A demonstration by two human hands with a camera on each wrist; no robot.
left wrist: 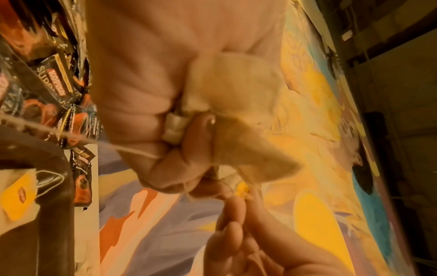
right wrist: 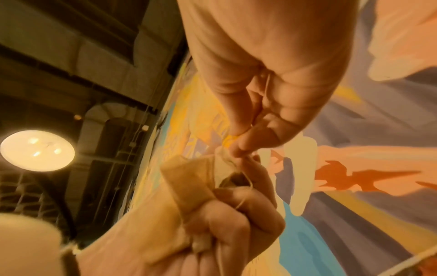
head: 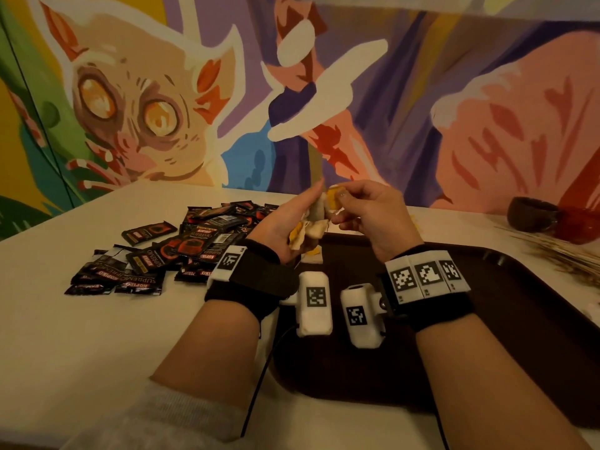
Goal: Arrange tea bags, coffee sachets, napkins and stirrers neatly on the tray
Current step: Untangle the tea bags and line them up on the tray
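Note:
My left hand [head: 292, 219] grips a bunch of pale tea bags [head: 313, 224] above the far left corner of the dark brown tray [head: 487, 319]. In the left wrist view the tea bags [left wrist: 236, 93] bulge out of the curled left fingers [left wrist: 175, 164], strings trailing. My right hand [head: 360, 206] pinches a yellow tea bag tag [head: 334, 194] between thumb and fingertips, just right of the left hand. The right wrist view shows the right fingertips [right wrist: 246, 142] nipping the top of a tea bag [right wrist: 201, 179] held by the left hand. A heap of black coffee sachets [head: 168, 251] lies on the table to the left.
A tea bag with a yellow tag [left wrist: 18, 194] lies in the tray's corner. Dried stalks [head: 558, 251], a dark bowl [head: 532, 216] and a red cup [head: 581, 225] stand at the far right. The painted wall [head: 292, 92] rises behind the white table [head: 97, 352].

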